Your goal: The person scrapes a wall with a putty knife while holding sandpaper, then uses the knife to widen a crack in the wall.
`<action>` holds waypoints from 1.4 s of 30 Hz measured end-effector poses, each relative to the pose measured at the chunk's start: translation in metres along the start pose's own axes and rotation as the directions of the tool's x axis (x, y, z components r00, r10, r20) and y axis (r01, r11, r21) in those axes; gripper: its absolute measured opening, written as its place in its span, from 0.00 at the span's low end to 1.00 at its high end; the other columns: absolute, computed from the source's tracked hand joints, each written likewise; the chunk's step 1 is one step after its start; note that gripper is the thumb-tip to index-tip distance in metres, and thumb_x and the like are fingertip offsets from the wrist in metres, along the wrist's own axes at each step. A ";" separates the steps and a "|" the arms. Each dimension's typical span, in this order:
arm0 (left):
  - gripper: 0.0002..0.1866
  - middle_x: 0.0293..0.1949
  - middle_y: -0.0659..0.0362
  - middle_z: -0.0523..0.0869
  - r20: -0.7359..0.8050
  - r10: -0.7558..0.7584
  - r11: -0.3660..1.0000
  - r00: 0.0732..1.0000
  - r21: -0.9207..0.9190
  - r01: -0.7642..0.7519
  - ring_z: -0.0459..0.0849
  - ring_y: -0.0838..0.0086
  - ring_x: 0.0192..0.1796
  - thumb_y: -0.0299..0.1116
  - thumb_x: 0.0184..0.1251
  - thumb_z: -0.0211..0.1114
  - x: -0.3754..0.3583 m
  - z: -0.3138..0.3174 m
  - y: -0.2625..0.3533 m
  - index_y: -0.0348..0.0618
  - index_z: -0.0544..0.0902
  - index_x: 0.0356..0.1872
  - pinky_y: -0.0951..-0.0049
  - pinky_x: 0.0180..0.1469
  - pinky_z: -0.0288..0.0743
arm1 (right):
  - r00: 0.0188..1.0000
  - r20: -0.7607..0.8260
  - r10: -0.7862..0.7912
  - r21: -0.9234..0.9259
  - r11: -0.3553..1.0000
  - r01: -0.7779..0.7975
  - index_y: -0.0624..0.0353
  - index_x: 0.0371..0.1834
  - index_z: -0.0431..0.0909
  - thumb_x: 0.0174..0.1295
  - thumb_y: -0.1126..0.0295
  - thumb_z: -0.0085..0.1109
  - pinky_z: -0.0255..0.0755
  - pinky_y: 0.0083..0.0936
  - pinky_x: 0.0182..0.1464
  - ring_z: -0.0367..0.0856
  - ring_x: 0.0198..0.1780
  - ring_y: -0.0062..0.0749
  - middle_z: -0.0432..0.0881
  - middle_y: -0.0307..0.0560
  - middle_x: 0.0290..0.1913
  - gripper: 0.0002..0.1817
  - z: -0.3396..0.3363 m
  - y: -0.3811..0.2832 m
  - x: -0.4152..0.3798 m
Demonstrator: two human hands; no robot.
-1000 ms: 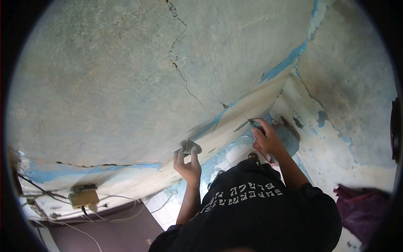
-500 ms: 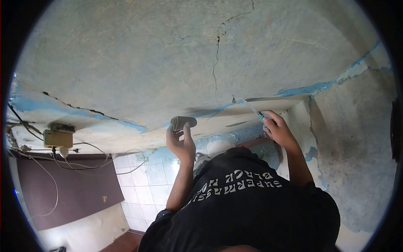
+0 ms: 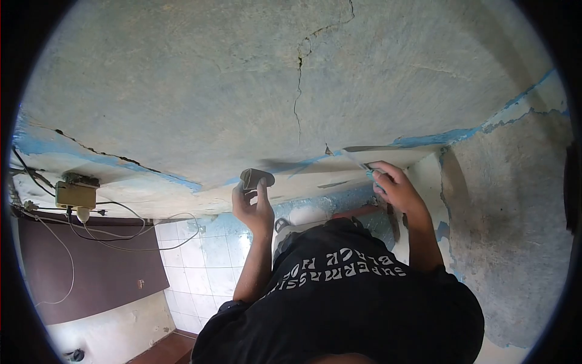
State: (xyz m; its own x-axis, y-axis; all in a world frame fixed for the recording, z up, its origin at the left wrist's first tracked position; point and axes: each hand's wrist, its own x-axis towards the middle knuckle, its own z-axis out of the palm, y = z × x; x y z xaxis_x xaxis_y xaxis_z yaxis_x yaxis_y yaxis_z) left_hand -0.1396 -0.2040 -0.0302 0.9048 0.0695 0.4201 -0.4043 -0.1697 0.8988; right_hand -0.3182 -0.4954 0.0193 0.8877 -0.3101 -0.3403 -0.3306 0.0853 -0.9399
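Observation:
My left hand (image 3: 253,212) is closed around a grey-brown folded piece (image 3: 253,178) with a rounded end, which looks like sandpaper; it is held up close to the wall. My right hand (image 3: 397,189) grips the teal handle of a scraper (image 3: 356,160), whose thin pale blade points up and left. The blade's tip lies at or very near the wall (image 3: 212,79), beside a strip of blue paint; contact cannot be made out. Near the tip is a small dark chip (image 3: 328,149) in the surface.
A long crack (image 3: 299,91) runs down the plaster, and another (image 3: 100,150) crosses the left side. A yellowish socket box (image 3: 76,195) with plugs and loose cables (image 3: 130,233) hangs at left. Below are a dark brown panel (image 3: 85,273) and white tiles (image 3: 188,258).
The whole view has shifted slightly, so the wall and both hands appear a little further left. Both hands keep their holds, and the scraper stays near the same chipped spot.

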 end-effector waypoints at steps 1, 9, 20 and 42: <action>0.13 0.43 0.54 0.89 0.001 0.001 1.000 1.000 0.005 -0.001 0.88 0.74 0.42 0.24 0.67 0.75 0.000 0.000 0.000 0.32 0.85 0.50 0.74 0.40 0.82 | 1.000 0.000 -0.003 -0.005 1.000 0.003 0.58 0.66 0.79 0.79 0.63 0.55 0.63 0.17 0.28 0.71 0.31 0.16 0.76 0.34 0.31 0.18 0.001 -0.002 -0.001; 0.13 0.43 0.54 0.88 -0.002 0.031 0.998 1.000 0.049 -0.031 0.88 0.71 0.42 0.24 0.66 0.76 -0.002 0.007 0.006 0.33 0.86 0.49 0.74 0.40 0.83 | 0.996 -0.028 -0.083 -0.055 0.995 0.082 0.61 0.64 0.79 0.78 0.65 0.56 0.63 0.16 0.29 0.70 0.31 0.16 0.74 0.34 0.31 0.17 0.012 -0.004 0.012; 0.14 0.43 0.54 0.88 0.013 0.005 0.997 1.000 0.071 -0.006 0.88 0.70 0.43 0.25 0.66 0.76 -0.005 0.008 0.002 0.33 0.87 0.51 0.72 0.40 0.83 | 0.997 -0.037 -0.074 -0.103 0.992 0.070 0.63 0.63 0.81 0.78 0.64 0.57 0.79 0.21 0.43 0.76 0.37 0.18 0.81 0.38 0.40 0.18 0.007 -0.009 0.002; 0.13 0.41 0.53 0.88 0.041 0.098 0.990 0.994 0.095 -0.101 0.89 0.68 0.41 0.24 0.65 0.76 -0.002 0.015 0.011 0.34 0.88 0.49 0.71 0.37 0.84 | 0.993 -0.118 -0.032 -0.052 0.998 0.026 0.62 0.63 0.81 0.77 0.64 0.58 0.71 0.20 0.38 0.73 0.34 0.18 0.78 0.37 0.34 0.18 0.002 -0.009 -0.009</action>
State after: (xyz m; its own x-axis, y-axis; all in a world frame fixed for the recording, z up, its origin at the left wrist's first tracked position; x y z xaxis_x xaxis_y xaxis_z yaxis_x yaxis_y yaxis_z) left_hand -0.1441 -0.2204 -0.0234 0.8657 0.0124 0.5004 -0.4791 -0.2689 0.8356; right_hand -0.3230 -0.4913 0.0306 0.8538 -0.4222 -0.3046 -0.3238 0.0275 -0.9457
